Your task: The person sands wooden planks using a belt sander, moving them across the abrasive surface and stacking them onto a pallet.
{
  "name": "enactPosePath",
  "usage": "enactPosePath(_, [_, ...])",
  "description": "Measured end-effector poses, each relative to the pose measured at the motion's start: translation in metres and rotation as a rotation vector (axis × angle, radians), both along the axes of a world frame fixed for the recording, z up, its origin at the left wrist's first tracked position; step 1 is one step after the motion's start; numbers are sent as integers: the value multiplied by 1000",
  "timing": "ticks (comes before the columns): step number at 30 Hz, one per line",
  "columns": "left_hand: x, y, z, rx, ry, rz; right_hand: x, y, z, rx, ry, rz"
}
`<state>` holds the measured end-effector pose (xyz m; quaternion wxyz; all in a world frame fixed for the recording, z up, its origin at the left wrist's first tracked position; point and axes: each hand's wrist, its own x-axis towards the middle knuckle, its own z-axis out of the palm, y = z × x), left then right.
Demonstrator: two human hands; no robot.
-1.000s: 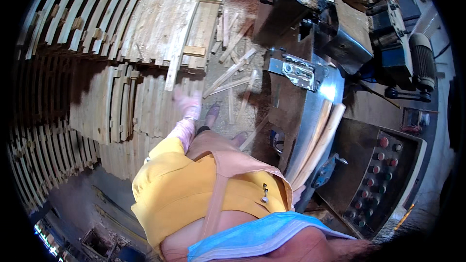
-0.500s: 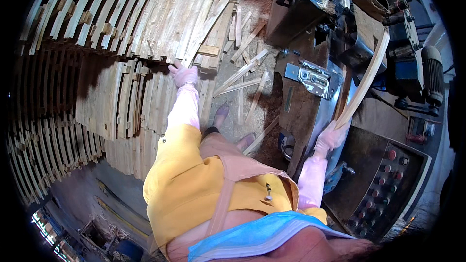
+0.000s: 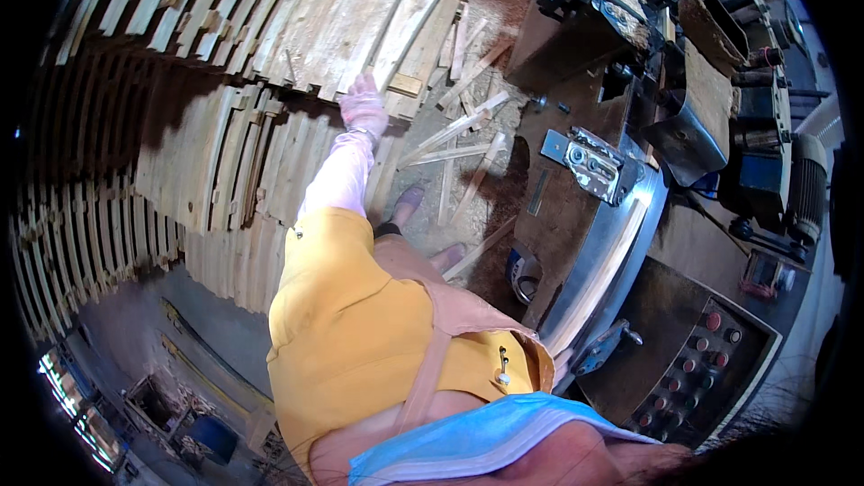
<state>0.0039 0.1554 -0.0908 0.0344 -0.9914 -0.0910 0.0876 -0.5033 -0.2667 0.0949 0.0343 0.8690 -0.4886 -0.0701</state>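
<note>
My left hand [image 3: 364,108], in a pale glove, is at the near end of a long wooden slat [image 3: 409,31] on top of the stacked boards [image 3: 333,9]; its fingers close over the slat's end. Another wooden slat [image 3: 601,274] lies lengthwise on the metal bed of the woodworking machine [image 3: 576,301], to my right. Close to that slat's near end, only a bit of pinkish sleeve or glove shows beside my apron. The fingers of my right hand are hidden there.
Loose offcuts [image 3: 468,148] litter the floor between stack and machine. Curved slats [image 3: 135,9] are piled at far left. A metal clamp block [image 3: 589,162] sits on the machine. A control panel [image 3: 693,364] with several buttons stands at right, below a motor [image 3: 807,175].
The slat in my right hand has come down and back from its raised position onto the machine bed. My right hand has drawn back toward my body. My left hand has shifted slightly forward and right.
</note>
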Motion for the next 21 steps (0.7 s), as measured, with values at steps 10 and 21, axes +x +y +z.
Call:
enactPosePath(10, [-75,-100,147,-2573,225,369,210,-121,-22,-188,-314,535])
enactPosePath(21, [-206,-268,204,-968,770,-1002,197,31,46,651,-734,388])
